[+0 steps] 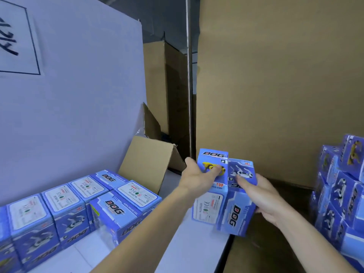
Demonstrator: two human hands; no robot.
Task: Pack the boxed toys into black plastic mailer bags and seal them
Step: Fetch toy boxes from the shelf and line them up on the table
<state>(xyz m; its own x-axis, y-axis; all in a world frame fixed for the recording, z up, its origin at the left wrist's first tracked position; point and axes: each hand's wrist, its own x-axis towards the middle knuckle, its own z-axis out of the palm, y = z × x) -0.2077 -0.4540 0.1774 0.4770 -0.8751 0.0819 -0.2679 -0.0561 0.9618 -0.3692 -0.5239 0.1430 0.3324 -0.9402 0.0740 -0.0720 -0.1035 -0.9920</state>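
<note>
Left hand [199,179]: gripping a blue "DOG" toy box with a yellow dog printed on it [212,174], thumb across the printed front, fingers wrapped behind; held upright in the air.
Right hand [264,200]: gripping a second blue "DOG" box with a white dog printed on it [239,196], thumb on the upper face, fingers under the right side; tilted, top leaning away.
Held boxes: side by side and touching, above the right edge of the white table [189,251].
Table stock: row of matching blue toy boxes [65,205] at left, label panels facing up, standing on the white surface.
Right stack: pile of the same blue boxes [342,194] at the frame's right edge, blurred.
Behind table: open brown carton [145,162], flap raised.
Backdrop: large white board [78,85] at left with black writing; tall brown cardboard wall [275,85] at right.
Mailer bags: cannot tell where.
</note>
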